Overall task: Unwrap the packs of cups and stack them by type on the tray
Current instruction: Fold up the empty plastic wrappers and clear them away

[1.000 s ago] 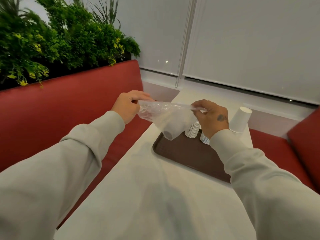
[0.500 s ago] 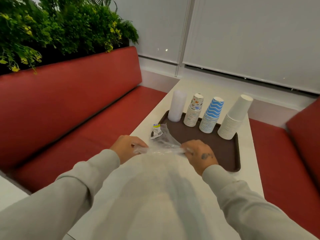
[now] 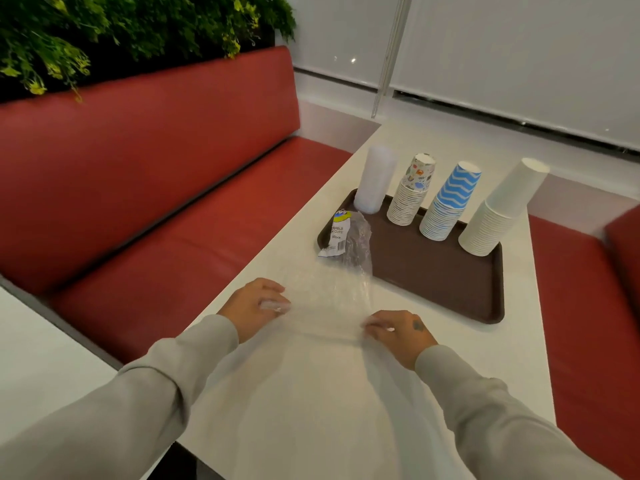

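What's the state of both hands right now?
Left hand: pinching the clear wrapper edge.
Right hand: pinching the same wrapper's other edge.

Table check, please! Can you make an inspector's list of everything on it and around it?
Surface: white table, with a brown tray on it.
Job's things: four stacks stand on the tray: clear cups, patterned cups, blue wavy cups, plain white cups.
Clutter: plastic wrapper spread on the table, its labelled end over the tray's corner.
Hands: left hand and right hand each hold a wrapper edge.
Cables: nothing seen.
Surroundings: red bench, green plants, white blinds.
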